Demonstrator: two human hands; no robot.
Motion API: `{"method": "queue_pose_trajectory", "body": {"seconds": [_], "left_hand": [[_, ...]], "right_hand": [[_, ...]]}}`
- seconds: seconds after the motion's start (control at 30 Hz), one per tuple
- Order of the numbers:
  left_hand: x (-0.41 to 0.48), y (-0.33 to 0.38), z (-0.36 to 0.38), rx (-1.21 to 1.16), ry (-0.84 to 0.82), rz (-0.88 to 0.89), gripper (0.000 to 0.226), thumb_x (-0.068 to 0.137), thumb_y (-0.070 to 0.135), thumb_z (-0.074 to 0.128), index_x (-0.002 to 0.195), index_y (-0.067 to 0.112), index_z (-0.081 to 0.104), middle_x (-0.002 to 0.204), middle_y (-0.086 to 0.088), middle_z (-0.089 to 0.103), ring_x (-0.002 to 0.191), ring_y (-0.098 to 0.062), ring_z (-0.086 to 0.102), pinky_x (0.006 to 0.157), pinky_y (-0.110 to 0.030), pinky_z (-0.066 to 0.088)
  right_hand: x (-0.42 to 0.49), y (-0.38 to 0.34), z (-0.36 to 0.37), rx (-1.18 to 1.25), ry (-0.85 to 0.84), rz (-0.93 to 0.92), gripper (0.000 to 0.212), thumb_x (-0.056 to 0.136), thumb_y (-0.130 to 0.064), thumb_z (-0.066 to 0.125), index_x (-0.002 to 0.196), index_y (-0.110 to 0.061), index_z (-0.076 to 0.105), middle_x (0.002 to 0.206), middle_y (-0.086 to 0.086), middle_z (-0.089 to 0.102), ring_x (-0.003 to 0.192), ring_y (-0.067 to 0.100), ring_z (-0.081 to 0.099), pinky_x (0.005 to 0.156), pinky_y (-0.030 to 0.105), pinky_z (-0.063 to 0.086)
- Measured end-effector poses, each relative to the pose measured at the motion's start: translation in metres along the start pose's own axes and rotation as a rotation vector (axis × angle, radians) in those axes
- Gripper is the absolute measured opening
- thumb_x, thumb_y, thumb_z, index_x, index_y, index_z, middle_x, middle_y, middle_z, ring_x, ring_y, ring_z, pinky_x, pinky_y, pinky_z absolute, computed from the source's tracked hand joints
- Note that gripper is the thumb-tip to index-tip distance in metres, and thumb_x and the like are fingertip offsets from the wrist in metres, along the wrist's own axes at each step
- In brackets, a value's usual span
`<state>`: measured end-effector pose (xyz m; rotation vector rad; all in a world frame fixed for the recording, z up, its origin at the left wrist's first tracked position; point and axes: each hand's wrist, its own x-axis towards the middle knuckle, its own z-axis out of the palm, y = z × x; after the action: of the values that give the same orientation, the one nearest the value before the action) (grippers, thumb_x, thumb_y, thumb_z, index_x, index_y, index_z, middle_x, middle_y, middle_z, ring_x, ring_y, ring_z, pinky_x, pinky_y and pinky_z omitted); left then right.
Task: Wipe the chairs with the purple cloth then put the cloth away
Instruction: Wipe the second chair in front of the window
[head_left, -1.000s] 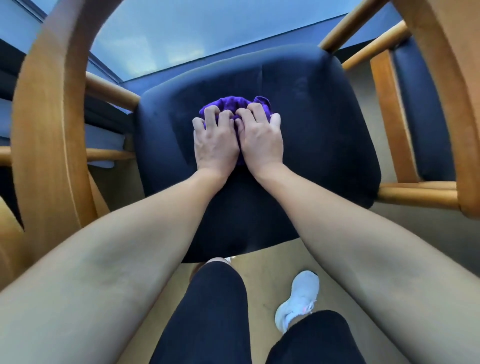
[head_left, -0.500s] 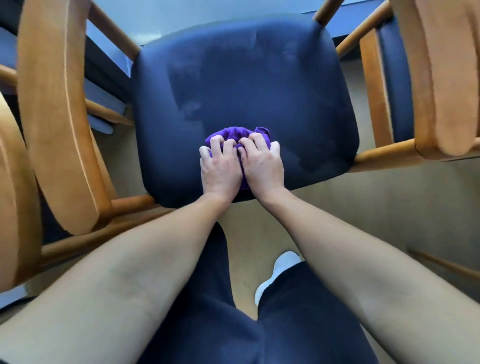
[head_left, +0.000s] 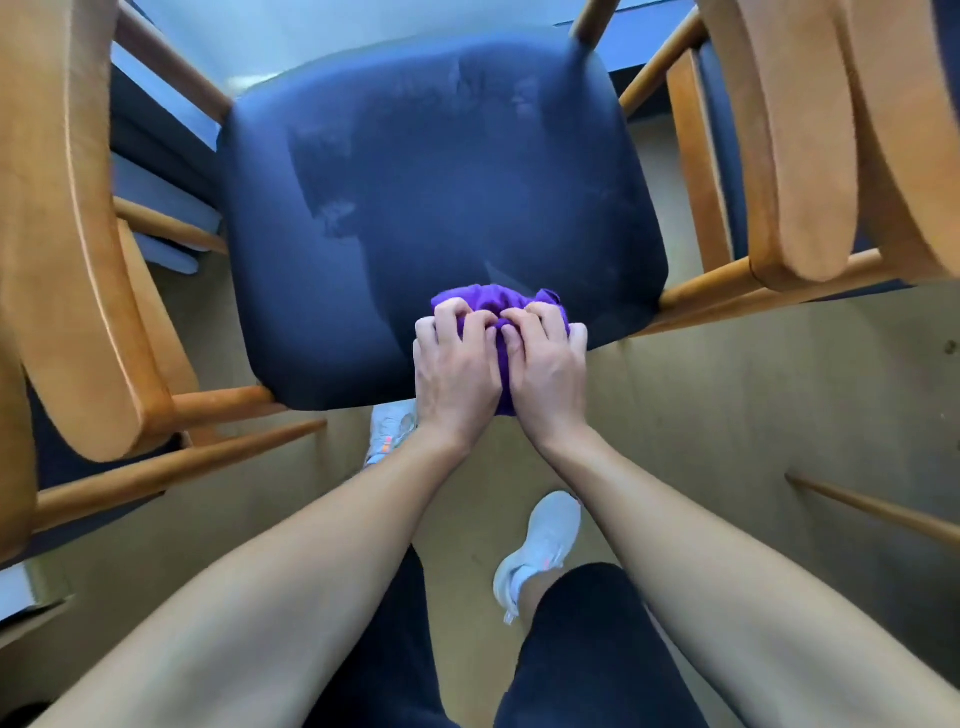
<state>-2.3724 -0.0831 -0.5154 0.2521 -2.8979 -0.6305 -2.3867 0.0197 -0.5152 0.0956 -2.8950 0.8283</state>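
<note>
At the front edge of the dark blue chair seat, the left hand clamps its grip on the bunched purple cloth, and the right hand beside it does likewise, probably so both arms can press while wiping.

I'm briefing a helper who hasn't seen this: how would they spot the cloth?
Find the dark blue padded chair seat in the middle. At its near edge, the left hand and right hand grip a bunched purple cloth. Nothing else is purple.
</note>
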Motion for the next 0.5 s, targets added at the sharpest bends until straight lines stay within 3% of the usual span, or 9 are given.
{"method": "queue_pose_trajectory", "body": {"seconds": [0.1,0.3,0.5], "left_hand": [[0.048,0.011,0.017,0.015,0.08,0.05,0.022,0.098,0.023,0.049,0.101,0.012,0.067,0.112,-0.012,0.059,0.086,-0.034,0.051,0.067,-0.041,0.043],[0.089,-0.007,0.064,0.107,0.073,0.076,0.025,0.097,0.032,0.048,0.109,0.019,0.066,0.121,-0.005,0.059,0.095,-0.034,0.053,0.07,-0.042,0.044],[0.081,-0.005,0.075,0.209,0.181,0.086,0.024,0.095,0.026,0.05,0.093,0.012,0.069,0.098,-0.011,0.064,0.071,-0.031,0.053,0.057,-0.037,0.045]], "right_hand": [[0.045,0.008,0.008,-0.038,0.103,0.063,0.036,0.103,-0.032,0.042,0.112,-0.015,0.072,0.116,0.002,0.065,0.087,0.028,0.048,0.079,0.033,0.043],[0.09,0.04,0.05,-0.194,0.085,-0.004,0.038,0.099,-0.037,0.043,0.121,-0.022,0.07,0.128,0.002,0.062,0.093,0.036,0.052,0.075,0.042,0.047],[0.088,0.045,0.05,-0.349,0.234,-0.23,0.026,0.094,-0.024,0.049,0.093,-0.013,0.072,0.096,0.004,0.067,0.083,0.021,0.063,0.063,0.036,0.049]]}}
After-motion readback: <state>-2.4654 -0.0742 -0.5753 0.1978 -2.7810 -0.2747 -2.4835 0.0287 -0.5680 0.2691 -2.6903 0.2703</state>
